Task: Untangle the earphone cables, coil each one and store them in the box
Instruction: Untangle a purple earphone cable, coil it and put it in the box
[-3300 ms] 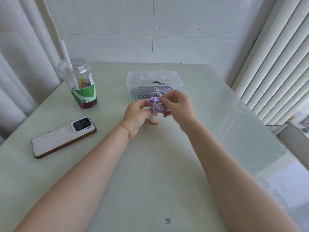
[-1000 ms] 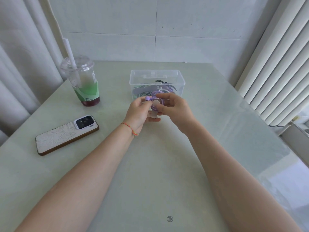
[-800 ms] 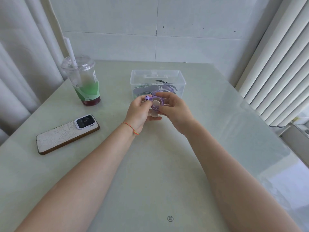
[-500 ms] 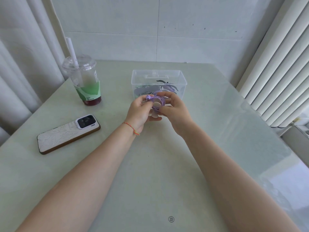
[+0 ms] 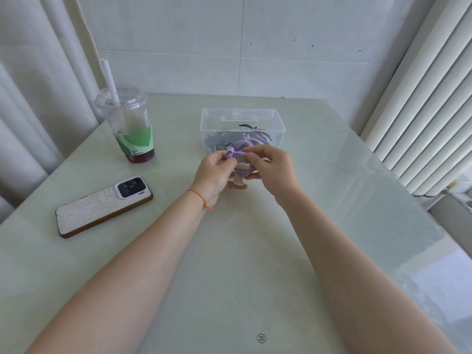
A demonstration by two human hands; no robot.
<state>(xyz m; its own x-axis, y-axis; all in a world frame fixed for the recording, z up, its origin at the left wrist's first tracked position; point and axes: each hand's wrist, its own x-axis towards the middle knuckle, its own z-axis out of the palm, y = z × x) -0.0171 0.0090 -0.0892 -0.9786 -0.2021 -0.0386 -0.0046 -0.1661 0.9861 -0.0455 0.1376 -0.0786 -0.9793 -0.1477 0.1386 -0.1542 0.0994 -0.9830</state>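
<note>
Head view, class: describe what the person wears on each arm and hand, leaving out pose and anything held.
Both forearms are bare, with no sleeves in view. The left hand has a thin red string bracelet at the wrist, with a small yellowish-green bit at its knot. The right hand shows no visible ring, watch or band.

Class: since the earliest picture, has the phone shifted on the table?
No. The phone lies at the same angle, near side of the drink cup; only the camera shifted.

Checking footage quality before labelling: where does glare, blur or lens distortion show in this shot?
Head view: glare washes out the table at its right edge; wide-angle bending bows the curtains and blinds; the purple earphone cable, held by the left hand and right hand, is sharp; the box contents blur together behind clear plastic.
</note>
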